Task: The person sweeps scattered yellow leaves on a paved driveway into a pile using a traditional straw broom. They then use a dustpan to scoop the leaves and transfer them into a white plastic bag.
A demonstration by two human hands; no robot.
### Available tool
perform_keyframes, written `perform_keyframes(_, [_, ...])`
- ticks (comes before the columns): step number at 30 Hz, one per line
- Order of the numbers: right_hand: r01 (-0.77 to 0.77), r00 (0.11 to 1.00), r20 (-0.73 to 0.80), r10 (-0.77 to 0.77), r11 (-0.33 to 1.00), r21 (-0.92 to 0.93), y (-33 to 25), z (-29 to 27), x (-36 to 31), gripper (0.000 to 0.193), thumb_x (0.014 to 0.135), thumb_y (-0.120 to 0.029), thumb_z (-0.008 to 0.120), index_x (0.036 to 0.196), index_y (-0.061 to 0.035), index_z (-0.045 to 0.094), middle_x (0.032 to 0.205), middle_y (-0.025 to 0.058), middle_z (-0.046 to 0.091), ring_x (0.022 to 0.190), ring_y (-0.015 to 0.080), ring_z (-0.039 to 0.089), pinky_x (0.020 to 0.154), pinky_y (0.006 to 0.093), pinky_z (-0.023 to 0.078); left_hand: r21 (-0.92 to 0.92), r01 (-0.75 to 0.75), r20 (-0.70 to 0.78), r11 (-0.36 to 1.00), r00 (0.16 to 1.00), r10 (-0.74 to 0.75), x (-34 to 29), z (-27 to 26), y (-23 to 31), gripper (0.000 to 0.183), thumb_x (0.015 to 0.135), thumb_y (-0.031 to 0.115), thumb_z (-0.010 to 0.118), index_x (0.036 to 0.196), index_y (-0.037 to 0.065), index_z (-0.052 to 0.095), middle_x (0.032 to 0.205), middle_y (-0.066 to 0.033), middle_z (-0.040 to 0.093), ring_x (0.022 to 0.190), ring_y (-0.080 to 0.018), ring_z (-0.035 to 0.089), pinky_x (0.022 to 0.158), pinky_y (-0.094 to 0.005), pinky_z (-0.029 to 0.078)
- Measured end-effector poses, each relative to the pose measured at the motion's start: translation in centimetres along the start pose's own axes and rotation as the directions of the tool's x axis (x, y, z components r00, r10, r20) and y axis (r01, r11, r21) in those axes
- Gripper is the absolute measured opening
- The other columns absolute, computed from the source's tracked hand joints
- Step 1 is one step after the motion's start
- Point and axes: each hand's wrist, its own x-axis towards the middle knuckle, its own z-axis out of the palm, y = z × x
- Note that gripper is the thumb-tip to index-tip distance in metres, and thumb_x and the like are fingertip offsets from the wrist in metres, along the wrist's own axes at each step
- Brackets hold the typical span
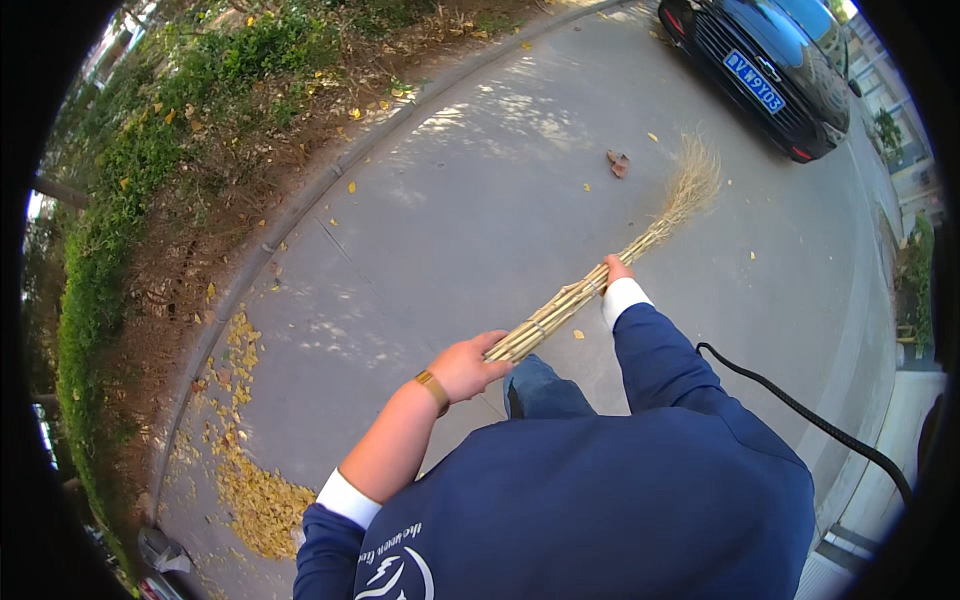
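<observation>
A long broom (572,297) of bundled tan stalks slants across in front of me, from near my body up to the right. Its butt end lies in my left hand (471,366), whose fingers wrap round the stalks; a gold watch (434,392) is on that wrist. Farther along the bundle, my right hand (617,270) grips the stalks at about the middle. The frayed bristles (694,183) fan out beyond it over the grey pavement (430,230). Brown dry leaves (618,163) lie to the left of the bristle end.
A dark car (765,70) stands at the far right. Along the left runs a curved kerb (262,250), with a soil bed and green hedge (110,250) behind it. Yellow leaves (255,500) are heaped at the lower left. A black cord (810,415) arches at my right.
</observation>
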Motion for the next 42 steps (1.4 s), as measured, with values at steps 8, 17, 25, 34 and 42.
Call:
perform_keyframes(8, [-0.141, 0.861, 0.421, 0.287, 0.928, -0.346, -2.3, 14.7, 1.1, 0.023, 0.083, -0.027, 0.058, 0.09, -0.0059, 0.057, 0.075, 0.008, 0.063, 0.062, 0.0229, 0.064, 0.053, 0.0402, 0.055, -0.224, 0.126, -0.129, 0.966, 0.979, -0.158, 0.6, -5.5, 0.9, 0.057, 0.089, 0.034, 0.06, 0.14, 0.011, 0.045, 0.085, -0.0042, 0.06, 0.061, -0.0111, 0.058, 0.048, -0.0261, 0.046])
perform_keyframes(17, [0.309, 0.704, 0.631, 0.325, 0.66, -0.685, 11.9, 33.6, -25.5, 0.06, 0.073, -0.025, 0.067, 0.114, 0.0123, 0.045, 0.104, 0.0288, 0.062, 0.095, 0.0365, 0.066, 0.086, 0.0389, 0.052, -0.761, 0.067, -0.361, 0.645, 0.782, -0.508, -20.3, -2.0, -14.0, 0.048, 0.09, 0.027, 0.062, 0.132, 0.007, 0.053, 0.091, -0.0044, 0.063, 0.063, -0.0109, 0.057, 0.056, -0.0259, 0.048])
perform_keyframes(25, [0.671, 0.356, 0.703, 0.616, 0.355, -0.651, 28.2, 34.2, -58.1, 0.039, 0.08, -0.022, 0.058, 0.103, 0.0091, 0.06, 0.089, 0.0231, 0.068, 0.072, 0.0288, 0.07, 0.06, 0.04, 0.059, -0.783, -0.246, -0.618, 0.572, 0.416, -0.667, -37.9, 10.3, -33.6, 0.043, 0.089, 0.014, 0.064, 0.129, 0.0, 0.056, 0.101, -0.0082, 0.067, 0.085, -0.0111, 0.062, 0.075, -0.0252, 0.051])
perform_keyframes(34, [0.969, 0.002, 0.746, 0.666, 0.183, -0.166, 53.9, 33.8, -92.2, 0.066, 0.072, -0.031, 0.068, 0.115, 0.0135, 0.045, 0.092, 0.0247, 0.066, 0.083, 0.0322, 0.069, 0.075, 0.039, 0.057, -0.783, -0.61, -0.305, 0.123, 0.203, -0.931, -53.3, 16.3, -47.4, 0.05, 0.086, 0.009, 0.062, 0.135, 0.002, 0.05, 0.11, -0.0133, 0.062, 0.093, -0.0181, 0.059, 0.078, -0.0306, 0.049])
perform_keyframes(42, [0.887, 0.0, 0.698, 0.717, 0.322, -0.331, 52.0, 29.9, -101.8, 0.066, 0.073, -0.026, 0.07, 0.118, 0.0082, 0.035, 0.099, 0.0251, 0.063, 0.081, 0.0343, 0.069, 0.065, 0.0425, 0.059, -0.705, -0.697, -0.319, 0.133, 0.145, -0.936, -61.3, 21.6, -50.1, 0.053, 0.084, 0.006, 0.064, 0.135, 0.003, 0.051, 0.105, -0.0122, 0.065, 0.089, -0.0148, 0.06, 0.076, -0.028, 0.049])
